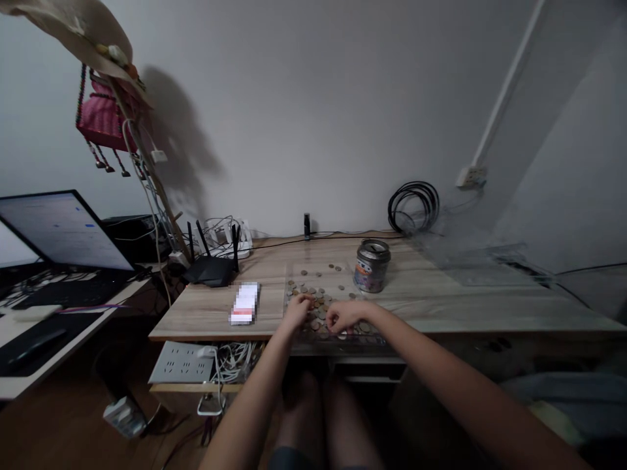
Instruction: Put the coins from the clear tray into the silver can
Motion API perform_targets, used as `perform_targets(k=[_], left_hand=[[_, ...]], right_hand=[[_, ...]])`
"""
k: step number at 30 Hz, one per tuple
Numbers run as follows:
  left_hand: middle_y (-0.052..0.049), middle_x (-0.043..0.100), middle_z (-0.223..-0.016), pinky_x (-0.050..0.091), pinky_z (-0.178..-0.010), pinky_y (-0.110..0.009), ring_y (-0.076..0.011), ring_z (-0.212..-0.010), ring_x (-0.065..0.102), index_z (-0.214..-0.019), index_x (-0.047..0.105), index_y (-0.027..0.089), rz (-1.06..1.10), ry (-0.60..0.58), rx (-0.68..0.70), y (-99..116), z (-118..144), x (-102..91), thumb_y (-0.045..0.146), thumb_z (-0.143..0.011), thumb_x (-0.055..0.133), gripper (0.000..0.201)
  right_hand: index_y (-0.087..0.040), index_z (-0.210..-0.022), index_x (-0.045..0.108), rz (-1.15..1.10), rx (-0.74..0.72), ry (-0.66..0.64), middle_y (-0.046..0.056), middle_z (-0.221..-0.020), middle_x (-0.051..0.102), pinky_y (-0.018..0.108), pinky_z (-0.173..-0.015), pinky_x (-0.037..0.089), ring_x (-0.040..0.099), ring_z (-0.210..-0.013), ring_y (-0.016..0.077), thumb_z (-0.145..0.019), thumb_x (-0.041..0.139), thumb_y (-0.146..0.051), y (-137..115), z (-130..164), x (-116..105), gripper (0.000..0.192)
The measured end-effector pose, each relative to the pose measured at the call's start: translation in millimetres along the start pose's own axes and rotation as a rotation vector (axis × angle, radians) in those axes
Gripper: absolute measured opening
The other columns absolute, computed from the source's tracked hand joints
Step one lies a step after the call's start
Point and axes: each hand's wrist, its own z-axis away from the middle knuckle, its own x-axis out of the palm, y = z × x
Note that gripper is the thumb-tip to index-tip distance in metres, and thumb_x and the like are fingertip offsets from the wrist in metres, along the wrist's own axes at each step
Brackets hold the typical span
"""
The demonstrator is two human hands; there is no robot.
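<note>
While both arms are stretching forward over the lap, we are working through the coins spread on the desk, and it looks to us like the sorting or picking stage. Our left hand is lying knuckles up over the pile at about 9 o'clock, fingers curled down onto the coins; whether it is pinching one we cannot tell. Our right hand is hovering low at about 5 o'clock of the pile, fingers bunched in a loose fist, and again it is too small to say if a coin is inside. The coins are lying scattered from the near edge out toward 12 o'clock, on what seems a clear sheet. Just past them at 1 o'clock the can is standing upright, its top open. Off at 9 o'clock a phone is lying flat, with a router beyond it. Next, we judge, a fine fingertip pinch is being called for, lifting single coins without dragging their neighbours.
</note>
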Motion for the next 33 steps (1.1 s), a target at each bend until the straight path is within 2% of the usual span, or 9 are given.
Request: perform_targets(k=[2,4,7,13,20,22,26,29,33], left_hand=[[-0.005,0.061,-0.083,0.045,-0.06,-0.024,-0.0125,-0.07,0.055,-0.089,0.061,0.016,0.135,-0.018,-0.055,-3,-1,-2.5,0.019,-0.071,0.049,0.022],[-0.005,0.06,-0.083,0.043,-0.056,-0.021,-0.0118,-0.07,0.055,-0.089,0.06,0.016,0.211,-0.01,-0.057,-5,-2,-4.6,0.02,-0.071,0.049,0.021],[-0.006,0.06,-0.085,0.04,-0.053,-0.018,-0.0114,-0.072,0.055,-0.09,0.059,0.016,0.255,0.024,-0.031,-6,-2,-6.0,0.023,-0.072,0.048,0.022],[-0.005,0.061,-0.085,0.039,-0.056,-0.019,-0.0125,-0.077,0.056,-0.091,0.058,0.017,0.302,0.04,-0.044,-3,0,-6.9,0.025,-0.072,0.046,0.024],[-0.009,0.062,-0.093,0.042,-0.067,-0.023,-0.0146,-0.085,0.058,-0.094,0.056,0.014,0.588,0.009,-0.102,0,0,-11.3,0.026,-0.073,0.048,0.025],[-0.009,0.061,-0.091,0.043,-0.069,-0.023,-0.0136,-0.081,0.058,-0.091,0.056,0.014,0.697,0.015,-0.182,3,-1,-11.3,0.026,-0.078,0.042,0.022],[-0.011,0.06,-0.079,0.047,-0.067,-0.029,-0.0175,-0.073,0.059,-0.085,0.054,0.011,0.981,-0.069,-0.392,7,-8,-4.3,0.026,-0.083,0.035,0.025],[-0.012,0.06,-0.072,0.049,-0.064,-0.033,-0.0205,-0.07,0.06,-0.085,0.055,0.009,1.137,-0.158,-0.405,8,-12,4.3,0.023,-0.083,0.034,0.024],[-0.008,0.059,-0.068,0.051,-0.065,-0.032,-0.0165,-0.064,0.059,-0.083,0.054,0.01,1.228,-0.034,-0.374,7,-14,10.4,0.015,-0.082,0.035,0.02]], right_hand=[[-0.015,-0.073,0.061,0.015,0.05,0.001,-0.003,-0.058,0.054,0.022,-0.051,0.044,0.053,-0.049,0.0102,-0.067,0.058,-0.042,-6,-2,1,0.027],[-0.015,-0.073,0.061,0.073,0.127,0.095,-0.001,-0.057,0.052,0.025,-0.049,0.045,0.053,-0.048,0.0119,-0.069,0.055,-0.045,-15,-6,5,0.031],[-0.014,-0.07,0.06,0.206,0.206,0.21,0.0,-0.056,0.053,0.028,-0.051,0.047,0.052,-0.049,0.0136,-0.064,0.062,-0.038,-28,-14,11,0.025],[-0.015,-0.064,0.057,0.082,0.128,0.09,-0.004,-0.054,0.05,0.024,-0.051,0.047,0.05,-0.047,0.0091,-0.057,0.068,-0.032,-30,-23,10,0.021],[-0.015,-0.06,0.057,-0.017,0.065,0.028,-0.006,-0.052,0.05,0.02,-0.049,0.044,0.051,-0.048,0.0086,-0.055,0.069,-0.038,-16,-30,6,0.026],[-0.015,-0.059,0.057,-0.076,0.084,0.088,-0.005,-0.05,0.05,0.019,-0.048,0.042,0.051,-0.048,0.009,-0.058,0.067,-0.035,-13,-32,0,0.023],[-0.014,-0.062,0.059,-0.158,0.006,0.352,-0.003,-0.046,0.051,0.018,-0.044,0.036,0.047,-0.045,0.0081,-0.067,0.058,-0.034,-17,-34,-21,0.021],[-0.012,-0.06,0.061,-0.157,-0.13,0.493,-0.003,-0.047,0.052,0.018,-0.045,0.033,0.044,-0.046,0.0074,-0.069,0.055,-0.033,-26,-39,-28,0.024],[-0.012,-0.054,0.061,-0.078,-0.219,0.593,-0.003,-0.046,0.05,0.019,-0.048,0.031,0.042,-0.049,0.0081,-0.069,0.053,-0.031,-31,-47,-19,0.026]])
